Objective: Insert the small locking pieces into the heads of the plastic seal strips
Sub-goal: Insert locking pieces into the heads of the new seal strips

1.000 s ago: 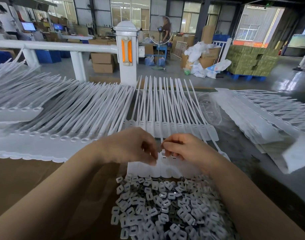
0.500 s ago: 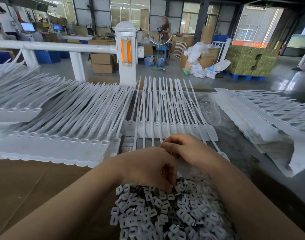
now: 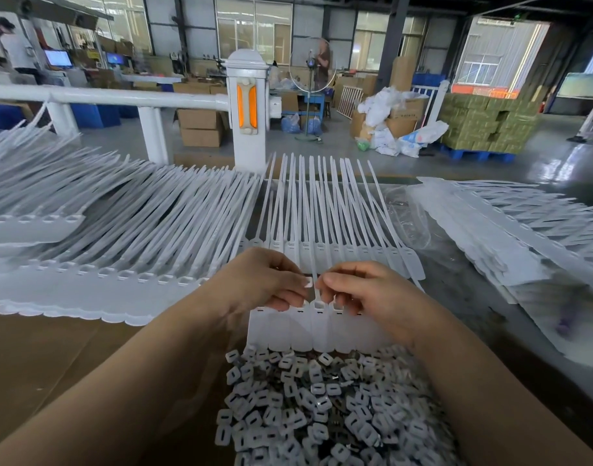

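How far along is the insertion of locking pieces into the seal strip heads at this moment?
Done: cannot tell; no finished count shows. In hand: the left hand pinches one locking piece just above the heads of the strip sheet that the right hand steadies. Left: several heads on that sheet show open slots, a large pile of loose pieces remains, and more strip sheets lie spread to the left.

Two hands (image 3: pixel 317 290), one pinched locking piece (image 3: pixel 308 281), a pile of locking pieces (image 3: pixel 318 408) beyond counting, four batches of seal strips (image 3: pixel 322 327).
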Action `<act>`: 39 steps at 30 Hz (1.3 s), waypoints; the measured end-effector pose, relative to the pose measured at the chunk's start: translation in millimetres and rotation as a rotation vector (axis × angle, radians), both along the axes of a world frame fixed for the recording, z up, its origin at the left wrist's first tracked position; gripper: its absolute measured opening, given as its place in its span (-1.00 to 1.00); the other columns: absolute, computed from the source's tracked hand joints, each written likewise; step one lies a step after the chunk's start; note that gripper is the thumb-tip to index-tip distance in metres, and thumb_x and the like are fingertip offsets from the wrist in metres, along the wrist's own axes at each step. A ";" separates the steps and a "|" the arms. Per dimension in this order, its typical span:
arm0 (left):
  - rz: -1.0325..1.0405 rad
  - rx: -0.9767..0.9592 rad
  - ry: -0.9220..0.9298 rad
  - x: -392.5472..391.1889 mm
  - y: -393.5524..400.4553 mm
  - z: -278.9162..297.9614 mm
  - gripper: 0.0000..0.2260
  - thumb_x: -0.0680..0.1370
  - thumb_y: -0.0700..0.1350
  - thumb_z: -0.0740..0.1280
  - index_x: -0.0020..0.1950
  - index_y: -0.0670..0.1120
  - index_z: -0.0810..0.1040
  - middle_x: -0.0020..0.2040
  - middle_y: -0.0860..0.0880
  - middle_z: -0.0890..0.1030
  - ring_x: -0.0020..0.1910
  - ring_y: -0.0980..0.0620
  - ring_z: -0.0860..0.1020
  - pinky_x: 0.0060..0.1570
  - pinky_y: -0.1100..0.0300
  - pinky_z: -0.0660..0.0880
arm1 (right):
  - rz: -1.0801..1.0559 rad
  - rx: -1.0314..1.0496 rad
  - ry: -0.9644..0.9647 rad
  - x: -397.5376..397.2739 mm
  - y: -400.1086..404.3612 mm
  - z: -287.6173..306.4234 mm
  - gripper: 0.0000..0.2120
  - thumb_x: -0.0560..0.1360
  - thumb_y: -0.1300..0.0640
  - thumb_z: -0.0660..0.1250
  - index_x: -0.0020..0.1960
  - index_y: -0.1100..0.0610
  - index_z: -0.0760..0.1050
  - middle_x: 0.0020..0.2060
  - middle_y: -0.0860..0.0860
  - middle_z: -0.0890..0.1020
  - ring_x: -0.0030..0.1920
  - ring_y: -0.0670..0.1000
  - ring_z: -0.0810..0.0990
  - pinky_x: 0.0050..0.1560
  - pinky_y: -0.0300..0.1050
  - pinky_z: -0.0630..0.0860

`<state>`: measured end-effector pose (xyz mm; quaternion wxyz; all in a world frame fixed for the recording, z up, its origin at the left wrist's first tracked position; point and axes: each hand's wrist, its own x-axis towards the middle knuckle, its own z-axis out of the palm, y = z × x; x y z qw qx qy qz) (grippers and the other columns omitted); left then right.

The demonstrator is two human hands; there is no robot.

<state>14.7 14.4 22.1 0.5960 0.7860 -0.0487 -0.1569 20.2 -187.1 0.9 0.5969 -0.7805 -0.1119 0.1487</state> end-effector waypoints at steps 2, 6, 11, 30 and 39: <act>-0.007 -0.018 0.013 -0.8 -0.4 0.4 -0.93 0.50 -0.21 0.45 -0.08 -0.19 0.60 -0.17 -0.11 0.72 -0.24 0.07 0.68 -0.27 0.31 0.57 | -0.028 0.004 -0.002 0.0 0.9 -1.2 -0.90 0.55 0.10 0.40 -0.06 0.07 0.69 -0.24 -0.05 0.69 -0.29 -0.16 0.53 -0.29 -0.29 0.46; -0.021 -0.007 0.009 -2.6 -2.8 -0.4 -0.91 0.51 -0.21 0.44 -0.06 -0.21 0.59 -0.13 -0.16 0.72 -0.22 0.06 0.68 -0.24 0.29 0.58 | -0.033 -0.038 -0.030 -1.2 3.5 -1.7 -0.94 0.53 0.10 0.42 -0.03 0.05 0.66 -0.27 -0.07 0.69 -0.31 -0.19 0.52 -0.26 -0.28 0.47; -0.056 0.081 -0.053 -2.2 -3.9 -2.4 -0.91 0.54 -0.16 0.41 -0.04 -0.19 0.60 -0.20 -0.05 0.72 -0.22 0.09 0.67 -0.21 0.29 0.57 | -0.026 -0.092 -0.066 -2.3 4.2 -2.1 -0.96 0.53 0.09 0.42 -0.07 0.01 0.65 -0.25 -0.07 0.71 -0.30 -0.20 0.52 -0.27 -0.28 0.45; 0.046 1.073 -0.303 8.6 32.5 -4.8 -0.81 0.53 0.09 0.33 -0.28 0.14 0.49 -0.10 0.11 0.43 0.09 0.01 0.30 0.08 0.02 0.09 | -0.044 -0.177 -0.036 -1.2 6.7 -5.8 -0.85 0.58 0.04 0.34 -0.09 -0.04 0.68 -0.19 -0.09 0.73 -0.31 -0.25 0.52 -0.26 -0.34 0.42; 0.032 1.098 -0.326 12.0 32.7 -10.8 -0.90 0.54 0.12 0.32 -0.13 0.14 0.54 -0.07 0.12 0.40 0.08 0.04 0.28 0.24 -0.04 0.14 | -0.031 -0.212 -0.054 -1.9 8.1 -4.0 -0.84 0.60 0.05 0.32 -0.07 -0.03 0.67 -0.21 -0.12 0.72 -0.32 -0.29 0.53 -0.22 -0.30 0.40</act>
